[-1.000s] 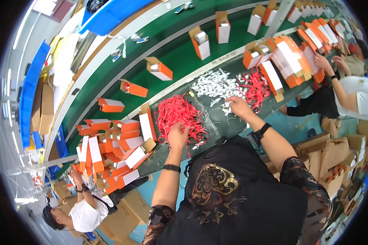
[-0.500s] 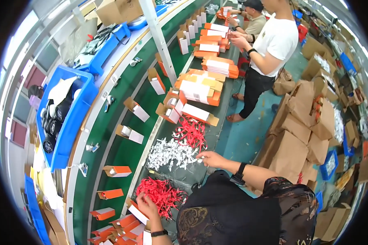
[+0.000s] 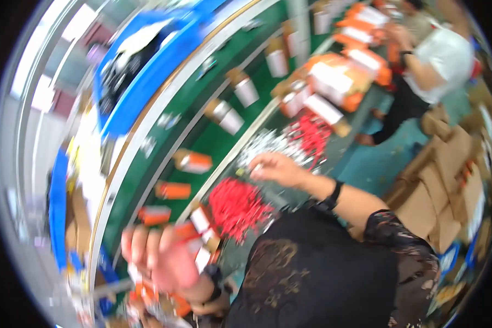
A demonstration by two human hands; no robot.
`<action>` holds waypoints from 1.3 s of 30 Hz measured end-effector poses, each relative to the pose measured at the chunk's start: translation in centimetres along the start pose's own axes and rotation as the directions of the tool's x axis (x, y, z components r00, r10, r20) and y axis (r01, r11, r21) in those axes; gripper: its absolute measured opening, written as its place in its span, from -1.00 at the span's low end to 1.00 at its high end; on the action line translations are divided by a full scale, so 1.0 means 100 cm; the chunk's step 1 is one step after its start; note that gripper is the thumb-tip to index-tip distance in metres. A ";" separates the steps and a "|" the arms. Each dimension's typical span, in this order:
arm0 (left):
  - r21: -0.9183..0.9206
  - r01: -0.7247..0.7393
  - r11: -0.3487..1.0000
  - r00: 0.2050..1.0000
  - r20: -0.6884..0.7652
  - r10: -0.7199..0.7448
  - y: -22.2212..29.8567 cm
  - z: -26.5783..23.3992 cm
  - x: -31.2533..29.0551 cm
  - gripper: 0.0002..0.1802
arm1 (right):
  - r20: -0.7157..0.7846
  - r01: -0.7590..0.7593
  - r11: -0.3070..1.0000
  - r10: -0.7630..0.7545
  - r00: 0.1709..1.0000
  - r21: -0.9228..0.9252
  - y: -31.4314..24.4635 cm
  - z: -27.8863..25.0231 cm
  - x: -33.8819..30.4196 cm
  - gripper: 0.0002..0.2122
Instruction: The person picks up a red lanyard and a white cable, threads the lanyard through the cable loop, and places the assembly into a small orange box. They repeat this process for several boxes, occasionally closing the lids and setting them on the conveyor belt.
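Note:
My left hand (image 3: 161,257) is raised over orange-and-white boxes at the lower left, blurred by motion. Its fingers look half curled and apart, with nothing visible in them. My right hand (image 3: 279,169) hovers at the near edge of a pile of small white pieces (image 3: 265,145). Its fingers are bent together, and a tiny pale spot shows at the tips, too small to name. Between the hands lies a heap of red straps (image 3: 235,205). A second bunch of red straps (image 3: 311,134) sits beyond the white pile.
A green conveyor (image 3: 194,123) carries spaced open boxes (image 3: 224,116) on the left. Past it stands a blue bin (image 3: 142,90) of dark items. Stacked orange boxes (image 3: 333,76) fill the far bench. A co-worker in a white shirt (image 3: 443,60) stands far right, near brown cartons (image 3: 421,202).
The view has swung, moving the scene right and up. My left hand has left the near red heap and lifted. My right hand has moved toward the near side of the white pile.

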State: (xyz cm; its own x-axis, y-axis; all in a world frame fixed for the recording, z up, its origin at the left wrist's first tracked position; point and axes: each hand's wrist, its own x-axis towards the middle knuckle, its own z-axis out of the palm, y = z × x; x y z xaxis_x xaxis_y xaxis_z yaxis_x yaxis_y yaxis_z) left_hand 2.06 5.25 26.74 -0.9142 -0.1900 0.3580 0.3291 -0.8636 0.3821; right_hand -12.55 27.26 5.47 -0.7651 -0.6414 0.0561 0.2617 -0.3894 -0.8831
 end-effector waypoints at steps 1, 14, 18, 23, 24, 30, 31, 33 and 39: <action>-0.007 0.028 1.000 1.000 -0.003 -0.028 -0.010 0.001 0.019 -0.88 | 0.017 0.069 0.997 -0.069 0.997 0.030 -0.001 0.002 0.004 -0.76; -0.033 -0.096 0.995 0.988 0.117 0.099 0.011 0.015 0.045 -0.84 | 0.533 -0.154 0.980 0.200 0.822 -0.130 -0.010 0.104 0.058 -0.81; 0.019 -0.167 0.986 0.972 0.169 0.162 0.037 -0.003 0.017 -0.77 | 0.388 0.059 0.998 -0.062 0.920 0.020 -0.051 0.123 0.068 -0.84; 0.080 -0.202 0.976 0.956 -0.198 0.214 0.022 -0.105 -0.026 -0.68 | 0.344 0.053 0.983 0.010 0.939 -0.175 -0.037 0.101 0.094 -0.85; 0.069 -0.184 0.981 0.935 -0.294 0.196 0.016 -0.134 -0.041 -0.71 | 0.303 0.095 0.976 -0.032 0.952 -0.196 -0.023 0.096 0.094 -0.86; 0.728 0.051 0.684 0.882 -0.353 0.310 -0.040 -0.194 -0.110 -0.57 | 0.266 0.323 0.932 -0.273 0.924 -0.166 -0.050 0.106 0.068 -0.89; 0.804 0.152 0.575 0.874 -0.381 0.302 -0.045 -0.204 -0.116 -0.55 | 0.247 0.309 0.927 -0.255 0.935 -0.212 -0.057 0.109 0.069 -0.89; 0.850 0.399 0.346 0.882 -0.458 0.110 -0.047 -0.201 -0.116 -0.51 | 0.275 0.283 0.909 -0.200 0.940 -0.305 -0.074 0.111 0.072 -0.89; 0.820 0.046 -0.570 0.980 -0.149 -0.135 -0.030 -0.203 -0.086 -0.38 | 0.423 0.269 0.723 0.036 0.905 -0.637 -0.112 0.119 0.070 -0.85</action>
State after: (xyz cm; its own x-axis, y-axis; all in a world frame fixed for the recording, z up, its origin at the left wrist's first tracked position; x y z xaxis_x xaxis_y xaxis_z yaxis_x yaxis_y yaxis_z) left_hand 4.12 0.02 5.17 -0.9753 -0.1387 0.1721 -0.0355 0.8667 0.4975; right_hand -13.84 19.32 21.29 -0.4345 -0.8744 0.2157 -0.3912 -0.0325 -0.9197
